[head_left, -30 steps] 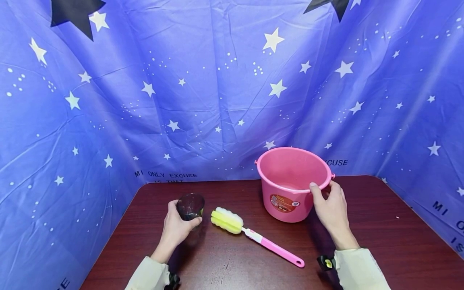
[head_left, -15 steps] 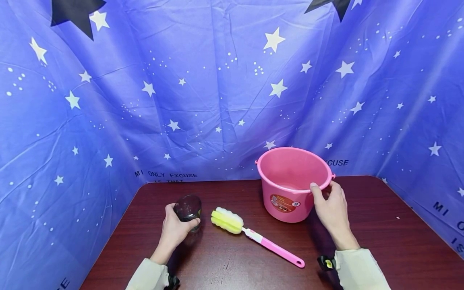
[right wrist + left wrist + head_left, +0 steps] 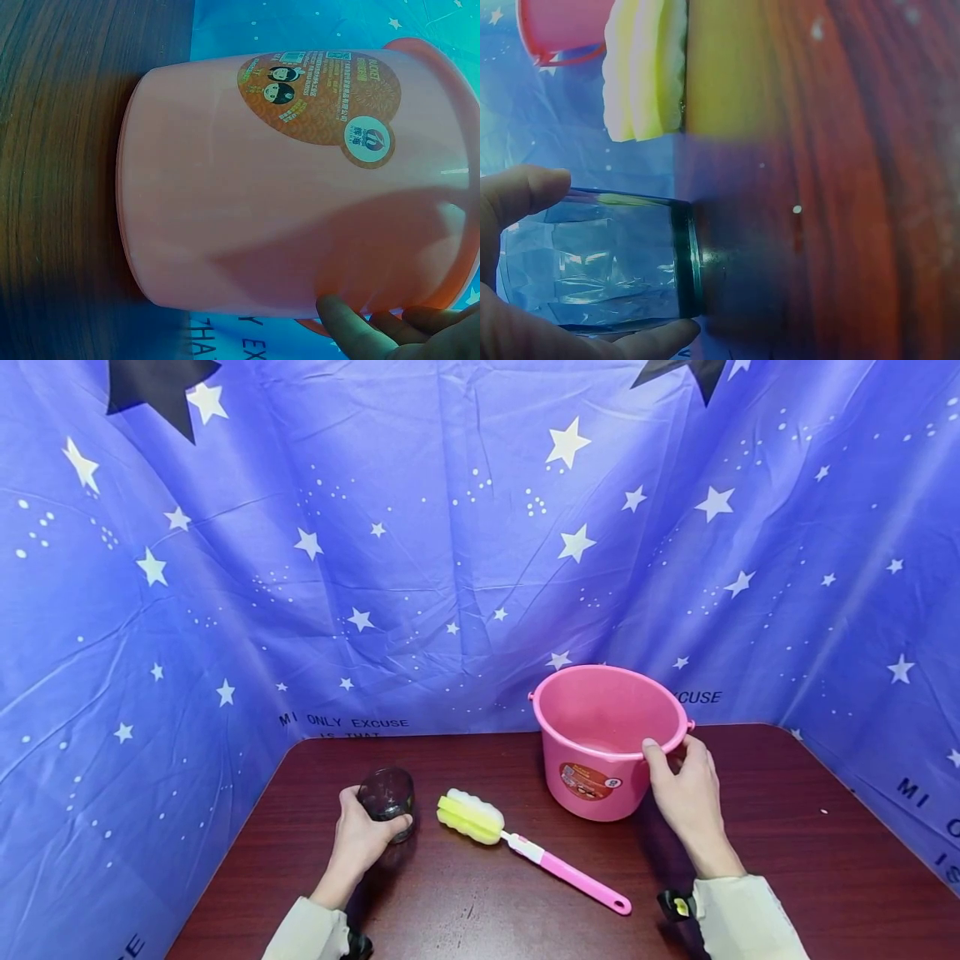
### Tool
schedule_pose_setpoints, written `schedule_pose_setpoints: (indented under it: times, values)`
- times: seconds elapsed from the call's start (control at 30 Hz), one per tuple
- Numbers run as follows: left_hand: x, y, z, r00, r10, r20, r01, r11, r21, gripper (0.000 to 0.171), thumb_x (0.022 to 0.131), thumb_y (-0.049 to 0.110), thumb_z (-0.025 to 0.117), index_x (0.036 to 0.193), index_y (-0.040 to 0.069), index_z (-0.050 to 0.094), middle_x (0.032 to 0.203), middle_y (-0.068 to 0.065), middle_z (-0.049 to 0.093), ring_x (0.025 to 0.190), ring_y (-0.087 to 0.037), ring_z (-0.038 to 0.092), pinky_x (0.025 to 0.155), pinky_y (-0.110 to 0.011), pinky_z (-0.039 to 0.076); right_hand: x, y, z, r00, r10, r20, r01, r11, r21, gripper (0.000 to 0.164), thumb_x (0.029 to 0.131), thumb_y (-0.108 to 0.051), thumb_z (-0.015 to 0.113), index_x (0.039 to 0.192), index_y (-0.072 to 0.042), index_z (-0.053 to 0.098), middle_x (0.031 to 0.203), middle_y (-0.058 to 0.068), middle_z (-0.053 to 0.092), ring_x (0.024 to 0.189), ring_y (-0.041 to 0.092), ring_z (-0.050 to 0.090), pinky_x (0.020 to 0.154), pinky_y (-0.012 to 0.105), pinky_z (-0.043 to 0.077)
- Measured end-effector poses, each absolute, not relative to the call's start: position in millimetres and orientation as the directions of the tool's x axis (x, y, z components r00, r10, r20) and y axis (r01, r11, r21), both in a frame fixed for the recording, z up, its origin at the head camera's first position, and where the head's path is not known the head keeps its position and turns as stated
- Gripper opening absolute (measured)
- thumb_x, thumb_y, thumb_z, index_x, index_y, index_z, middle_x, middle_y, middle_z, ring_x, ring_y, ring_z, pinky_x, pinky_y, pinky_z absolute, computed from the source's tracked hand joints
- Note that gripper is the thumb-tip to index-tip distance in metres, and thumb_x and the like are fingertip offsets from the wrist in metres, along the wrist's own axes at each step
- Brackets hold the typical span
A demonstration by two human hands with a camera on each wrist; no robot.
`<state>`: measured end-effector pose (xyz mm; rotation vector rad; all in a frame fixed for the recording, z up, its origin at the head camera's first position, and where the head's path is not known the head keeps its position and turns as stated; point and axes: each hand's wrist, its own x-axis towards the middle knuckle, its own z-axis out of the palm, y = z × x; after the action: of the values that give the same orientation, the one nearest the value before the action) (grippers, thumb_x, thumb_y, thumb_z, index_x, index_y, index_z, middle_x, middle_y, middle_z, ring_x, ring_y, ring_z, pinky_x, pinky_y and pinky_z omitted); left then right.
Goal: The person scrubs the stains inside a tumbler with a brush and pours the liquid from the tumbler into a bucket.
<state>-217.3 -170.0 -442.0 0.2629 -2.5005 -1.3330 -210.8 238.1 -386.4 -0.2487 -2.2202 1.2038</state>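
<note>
At the left of the table, my left hand [image 3: 356, 839] grips a dark see-through drinking glass [image 3: 387, 789], thumb on one side and fingers on the other. The left wrist view has the glass [image 3: 607, 259] with its base at the table top; I cannot tell whether it touches. My right hand [image 3: 692, 802] holds the rim of a pink bucket [image 3: 557, 777], its thumb over the near right edge. In the right wrist view the fingertips [image 3: 334, 311] lie against the bucket's side [image 3: 202, 172], beside its orange label. The bucket stands upright.
Between the hands a cup brush [image 3: 573, 875] lies on the dark red wooden table [image 3: 480, 935], its yellow and white sponge head [image 3: 471, 817] towards the glass and its pink handle towards the front right. A blue star-patterned cloth [image 3: 420, 568] hangs around the table's back and sides.
My left hand has brought the glass a little to the left and nearer to me, towards the table. My right hand, the bucket and the brush have stayed in place.
</note>
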Motion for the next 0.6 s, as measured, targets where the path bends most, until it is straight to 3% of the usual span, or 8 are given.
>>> schedule_pose_setpoints:
  times: [0.6]
  values:
    - [-216.6,-170.2,-441.4,-0.944,-0.296,0.147,-0.042,0.549,0.835,0.085,0.064,0.019,0.085,0.126,-0.002,0.031,0.118,-0.033,0.053,0.111,-0.044,0.052,0.093,-0.053,0.040,-209.8,237.4,-386.3,-0.807,0.428,0.408,-0.116,0.562,-0.819,0.058,0.094,-0.032,0.056,0.130,0.010,0.042,0.122,0.028,0.045,0.112,0.040,0.047,0.095,0.053,0.038]
